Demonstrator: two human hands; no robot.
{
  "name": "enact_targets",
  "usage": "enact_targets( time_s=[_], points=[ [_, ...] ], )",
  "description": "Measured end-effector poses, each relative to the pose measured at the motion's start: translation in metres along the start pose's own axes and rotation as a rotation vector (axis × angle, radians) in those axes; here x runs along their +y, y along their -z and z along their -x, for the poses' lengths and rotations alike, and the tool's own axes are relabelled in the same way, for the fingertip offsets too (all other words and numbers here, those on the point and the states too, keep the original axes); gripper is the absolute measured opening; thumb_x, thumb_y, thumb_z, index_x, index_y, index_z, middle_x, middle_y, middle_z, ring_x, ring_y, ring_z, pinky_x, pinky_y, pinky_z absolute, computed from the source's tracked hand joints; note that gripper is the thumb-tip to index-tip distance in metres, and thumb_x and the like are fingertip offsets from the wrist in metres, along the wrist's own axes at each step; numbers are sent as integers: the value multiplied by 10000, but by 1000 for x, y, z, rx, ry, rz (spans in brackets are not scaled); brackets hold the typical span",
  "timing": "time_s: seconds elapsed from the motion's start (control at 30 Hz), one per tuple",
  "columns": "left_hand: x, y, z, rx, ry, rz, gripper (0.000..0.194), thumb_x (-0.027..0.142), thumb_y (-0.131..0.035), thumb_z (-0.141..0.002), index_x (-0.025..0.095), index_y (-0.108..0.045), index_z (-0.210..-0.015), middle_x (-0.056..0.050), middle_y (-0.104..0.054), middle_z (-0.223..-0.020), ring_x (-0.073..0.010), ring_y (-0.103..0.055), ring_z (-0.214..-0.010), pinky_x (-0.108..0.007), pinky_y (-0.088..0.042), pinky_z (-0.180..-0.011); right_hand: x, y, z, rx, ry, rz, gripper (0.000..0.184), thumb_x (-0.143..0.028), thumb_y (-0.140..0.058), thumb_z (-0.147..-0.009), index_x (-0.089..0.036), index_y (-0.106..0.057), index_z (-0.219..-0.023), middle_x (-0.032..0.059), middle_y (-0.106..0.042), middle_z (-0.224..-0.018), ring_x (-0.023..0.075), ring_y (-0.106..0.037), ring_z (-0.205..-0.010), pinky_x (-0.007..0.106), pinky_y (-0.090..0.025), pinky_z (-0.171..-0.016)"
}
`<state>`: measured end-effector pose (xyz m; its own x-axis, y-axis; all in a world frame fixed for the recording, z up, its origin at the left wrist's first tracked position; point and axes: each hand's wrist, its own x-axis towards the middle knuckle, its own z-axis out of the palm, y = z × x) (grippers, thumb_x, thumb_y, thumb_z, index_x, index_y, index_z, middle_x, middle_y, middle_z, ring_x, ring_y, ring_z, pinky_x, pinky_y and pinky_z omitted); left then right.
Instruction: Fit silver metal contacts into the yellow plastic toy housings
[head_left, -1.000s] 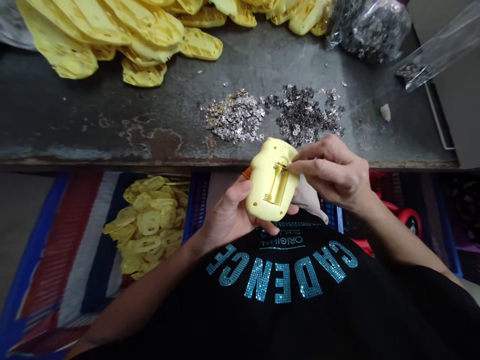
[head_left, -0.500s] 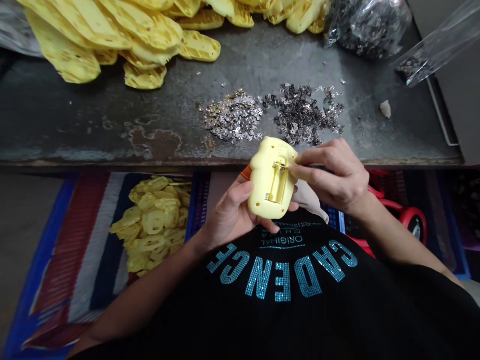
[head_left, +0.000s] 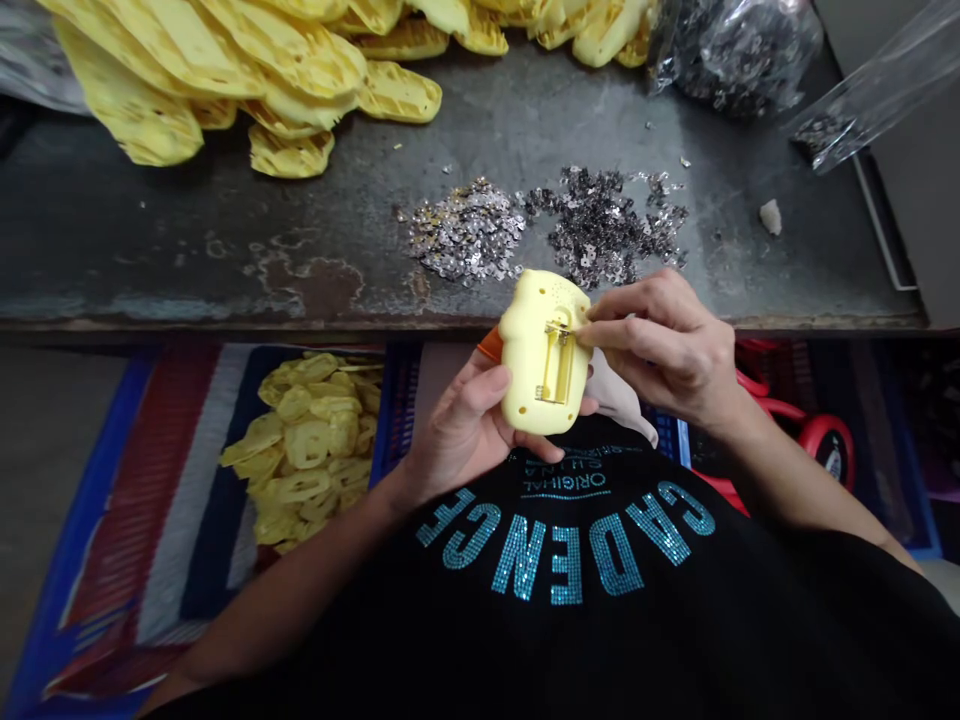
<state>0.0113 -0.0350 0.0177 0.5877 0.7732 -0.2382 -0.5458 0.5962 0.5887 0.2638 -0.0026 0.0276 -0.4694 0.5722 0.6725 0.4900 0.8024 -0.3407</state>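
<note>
My left hand (head_left: 469, 415) is closed around a pale yellow plastic housing (head_left: 525, 340), its battery compartment facing up at me. Metal contacts show at both ends of that compartment. An orange band sits on a finger of this hand. My right hand (head_left: 667, 345) pinches at the compartment's upper right edge, thumb and forefinger together; whatever lies between the fingertips is too small to make out. Just beyond the housing, on the bench, lie a pile of silvery metal contact pieces (head_left: 469, 235) and a darker pile of metal contact pieces (head_left: 607, 230).
Yellow shells (head_left: 277, 70) are heaped along the back of the grey bench (head_left: 187, 240). Plastic bags of metal parts (head_left: 742, 60) stand at the back right. Below the bench edge, a blue crate (head_left: 82, 520) holds more yellow parts (head_left: 307, 440); red items (head_left: 825, 440) lie right.
The housing has turned slightly in my left hand and shifted a little. My right fingertips have moved slightly left with it, staying at the compartment's upper edge.
</note>
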Motion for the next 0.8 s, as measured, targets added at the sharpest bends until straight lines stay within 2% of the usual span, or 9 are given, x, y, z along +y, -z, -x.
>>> enact_targets(
  time_s=[0.13,0.37,0.5,0.67,0.8],
  points=[
    [-2,-2,3,66,-41,-52,1028,404,-916,-932,383,-334,-1779,-105,-833,-1317,-404,-876,-1056,-354,-761,-588,-3,9,-12,-64,-111,-109,120,-301,-702,-1083,-252,-769,-1169,55,-789,-1153,215,-731,-1036,407,-578,-903],
    [-9,0,6,92,-48,-85,1028,355,-910,-938,456,-329,-1780,-70,-791,-1474,-362,-868,-1116,-314,-760,-646,-4,1,-25,-194,-100,100,103,-292,-654,-1057,-244,-672,-968,47,-705,-982,235,-641,-946,427,-538,-839],
    [-8,2,4,60,-12,-45,1018,371,-914,-936,424,-333,-1771,-99,-799,-1452,-382,-871,-1099,-341,-763,-630,-2,-9,-20,-134,-95,68,80,-254,-617,-1016,-258,-605,-938,30,-681,-930,223,-609,-885,416,-540,-811],
    [-5,3,1,15,27,-7,989,385,-910,-945,413,-345,-1756,-109,-801,-1438,-416,-860,-1126,-368,-767,-630,-1,-14,-13,-13,-188,-70,77,-228,-645,-974,-271,-596,-931,13,-702,-892,218,-644,-869,402,-549,-800],
    [-5,4,1,29,24,-5,1010,389,-908,-947,440,-321,-1767,-113,-774,-1491,-420,-854,-1147,-363,-766,-631,0,-10,-12,-35,-218,-147,65,-281,-664,-1016,-254,-666,-957,15,-731,-932,204,-685,-904,387,-559,-827]
  ],
)
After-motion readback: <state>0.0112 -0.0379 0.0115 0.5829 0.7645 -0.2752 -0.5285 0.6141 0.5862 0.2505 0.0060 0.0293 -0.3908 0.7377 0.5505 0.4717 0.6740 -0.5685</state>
